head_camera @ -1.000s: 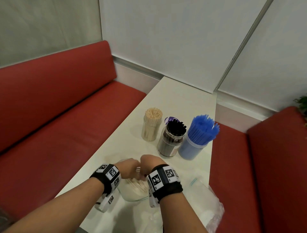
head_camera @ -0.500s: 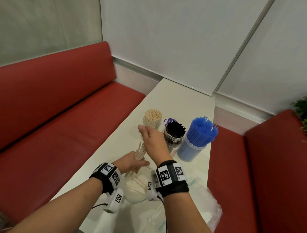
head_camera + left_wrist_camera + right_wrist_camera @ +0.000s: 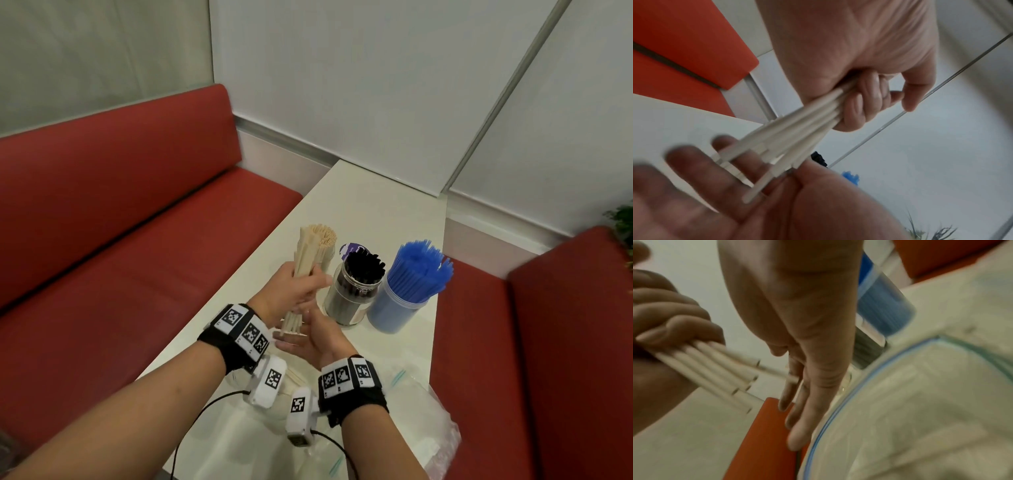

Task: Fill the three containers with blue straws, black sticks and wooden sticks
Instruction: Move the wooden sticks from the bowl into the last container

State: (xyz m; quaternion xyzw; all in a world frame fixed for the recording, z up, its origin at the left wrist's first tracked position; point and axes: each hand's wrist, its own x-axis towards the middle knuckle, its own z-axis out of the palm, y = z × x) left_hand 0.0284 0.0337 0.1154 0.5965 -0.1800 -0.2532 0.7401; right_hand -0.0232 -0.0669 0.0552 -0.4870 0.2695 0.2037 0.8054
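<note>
wooden sticks [image 3: 310, 260] in left hand [image 3: 291, 294]

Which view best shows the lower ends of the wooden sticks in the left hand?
The right wrist view: the wooden sticks leave the left hand with their cut ends visible. The left wrist view blurs the ends against the right hand. The head view mostly hides them behind the hands.

Three jars crowd mid-table in a row: wooden stick jar [image 3: 320, 251], black stick jar [image 3: 352, 291], blue straw tub [image 3: 400, 301], each just beside the next. Bare table [image 3: 376, 209] lies open behind them up to the wall. Near edge is blocked by plastic bags [image 3: 421, 425]. Red benches [image 3: 102, 240] flank both long sides.
</note>
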